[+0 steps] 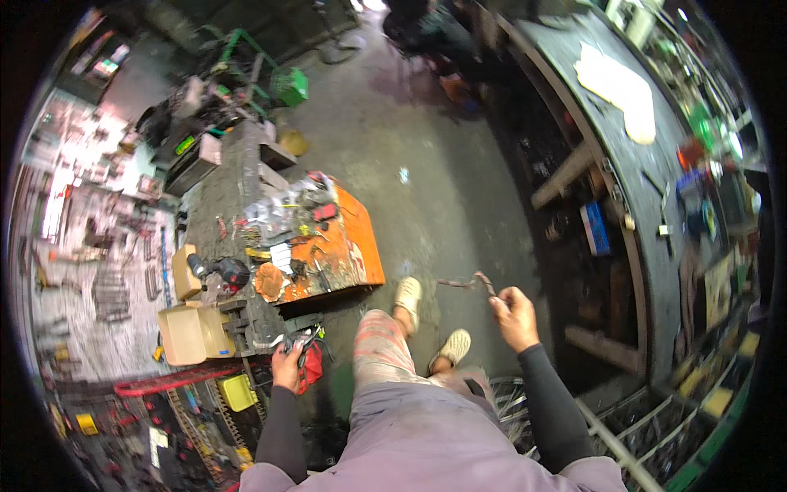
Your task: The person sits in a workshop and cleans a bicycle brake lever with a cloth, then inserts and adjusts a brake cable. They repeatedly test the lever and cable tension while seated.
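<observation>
My right hand (514,316) is raised over the concrete floor and grips a thin, rusty, bent metal piece (470,283) that sticks out to the left. My left hand (288,366) reaches down to the near end of a cluttered low bench (246,197) and closes around a dark tool with green and red parts (305,343). My legs in light trousers and my feet in pale clogs (407,295) show between the two hands.
An orange metal box (352,246) heaped with parts stands on the bench. Tan cartons (193,332) and a yellow container (237,392) sit at left. A long dark workbench (648,189) runs along the right. A bicycle wheel (508,402) lies by my right leg.
</observation>
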A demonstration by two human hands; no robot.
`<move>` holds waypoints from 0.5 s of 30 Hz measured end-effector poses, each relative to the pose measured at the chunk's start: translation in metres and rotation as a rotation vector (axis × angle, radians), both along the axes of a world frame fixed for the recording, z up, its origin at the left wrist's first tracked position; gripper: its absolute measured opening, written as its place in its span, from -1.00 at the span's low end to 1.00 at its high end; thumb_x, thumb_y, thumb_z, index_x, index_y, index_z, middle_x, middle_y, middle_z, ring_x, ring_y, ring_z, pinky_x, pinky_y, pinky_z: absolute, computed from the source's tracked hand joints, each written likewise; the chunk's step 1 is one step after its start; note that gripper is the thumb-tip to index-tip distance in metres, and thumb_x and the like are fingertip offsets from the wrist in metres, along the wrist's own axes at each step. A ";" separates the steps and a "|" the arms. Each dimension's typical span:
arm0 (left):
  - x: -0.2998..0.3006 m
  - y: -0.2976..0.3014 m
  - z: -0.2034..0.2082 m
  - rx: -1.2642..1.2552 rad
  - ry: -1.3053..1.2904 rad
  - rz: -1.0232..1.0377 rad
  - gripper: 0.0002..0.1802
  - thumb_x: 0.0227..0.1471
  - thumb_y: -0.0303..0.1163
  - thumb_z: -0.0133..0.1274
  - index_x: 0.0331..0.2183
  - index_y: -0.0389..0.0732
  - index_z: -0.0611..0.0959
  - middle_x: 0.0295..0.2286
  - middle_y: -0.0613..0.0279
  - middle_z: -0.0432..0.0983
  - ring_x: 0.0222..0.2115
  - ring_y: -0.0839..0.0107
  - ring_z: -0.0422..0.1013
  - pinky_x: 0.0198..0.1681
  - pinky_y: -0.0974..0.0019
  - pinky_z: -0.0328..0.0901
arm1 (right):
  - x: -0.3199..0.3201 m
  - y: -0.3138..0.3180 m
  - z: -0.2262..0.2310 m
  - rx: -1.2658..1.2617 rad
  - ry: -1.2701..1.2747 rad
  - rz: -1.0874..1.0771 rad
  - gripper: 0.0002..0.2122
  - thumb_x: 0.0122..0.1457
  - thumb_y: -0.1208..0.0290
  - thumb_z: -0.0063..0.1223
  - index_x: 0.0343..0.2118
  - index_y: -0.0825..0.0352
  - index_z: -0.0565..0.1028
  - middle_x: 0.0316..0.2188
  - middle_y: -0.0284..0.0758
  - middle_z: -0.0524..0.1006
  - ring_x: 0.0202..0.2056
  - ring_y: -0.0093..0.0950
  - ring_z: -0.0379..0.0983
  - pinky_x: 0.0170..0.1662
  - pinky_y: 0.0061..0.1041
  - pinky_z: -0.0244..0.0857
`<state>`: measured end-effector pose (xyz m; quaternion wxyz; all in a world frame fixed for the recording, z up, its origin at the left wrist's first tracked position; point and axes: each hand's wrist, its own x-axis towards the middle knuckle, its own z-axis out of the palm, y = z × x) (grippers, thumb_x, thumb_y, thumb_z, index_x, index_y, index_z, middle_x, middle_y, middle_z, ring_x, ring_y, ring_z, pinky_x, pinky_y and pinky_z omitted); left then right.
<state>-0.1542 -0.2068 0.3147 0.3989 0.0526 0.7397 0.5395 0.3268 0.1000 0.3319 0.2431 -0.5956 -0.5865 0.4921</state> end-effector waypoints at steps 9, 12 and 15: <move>-0.041 0.183 -0.138 -0.330 0.169 -0.470 -0.63 0.19 -0.36 0.35 0.00 -0.24 0.66 -0.20 0.32 0.67 -0.26 0.48 0.53 -0.10 0.34 0.40 | -0.027 -0.211 -0.226 -0.308 0.114 -0.119 -0.87 0.37 0.47 0.21 -0.23 0.38 0.47 -0.43 -0.34 0.59 -0.44 -0.56 0.51 -0.32 -0.42 0.46; -0.069 0.204 -0.203 -0.460 0.104 -0.364 -0.58 0.23 -0.27 0.32 0.09 0.01 0.61 -0.10 0.45 0.62 -0.17 0.48 0.49 -0.13 0.29 0.37 | -0.053 -0.226 -0.265 -0.434 -0.072 -0.204 -0.73 0.28 0.23 0.28 -0.22 0.37 0.57 -0.32 0.00 0.64 -0.20 0.02 0.63 -0.13 -0.09 0.47; -0.103 0.223 -0.254 -0.445 -0.026 -0.355 -0.55 0.27 -0.22 0.31 0.13 0.03 0.56 -0.03 0.46 0.59 -0.07 0.44 0.48 -0.07 0.17 0.41 | -0.081 -0.236 -0.310 -0.476 -0.086 -0.382 -0.77 0.28 0.28 0.31 -0.25 0.36 0.57 -0.38 -0.11 0.66 -0.29 -0.10 0.63 -0.17 -0.17 0.46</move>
